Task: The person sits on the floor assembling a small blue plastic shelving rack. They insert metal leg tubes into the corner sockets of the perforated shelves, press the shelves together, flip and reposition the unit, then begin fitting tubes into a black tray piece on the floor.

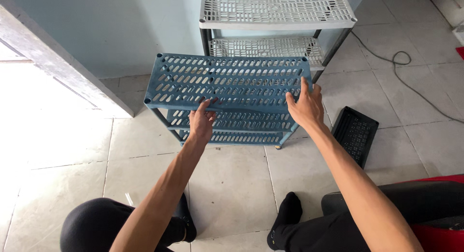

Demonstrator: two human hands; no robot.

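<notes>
A blue plastic shelf rack (232, 83) with slotted tiers stands on the tiled floor in front of me. My left hand (201, 121) grips the front edge of its top tier, fingers over the rim. My right hand (304, 107) holds the same tier near its right front corner, fingers spread on the slotted top. Two lower blue tiers show under the top one. My knees and black socks are at the bottom of the view.
A white slotted rack (275, 10) with dark posts stands behind the blue one against the pale wall. A black slotted tray (355, 133) lies on the floor to the right. A cable (401, 63) runs across the tiles. A doorway frame (58, 63) is at left.
</notes>
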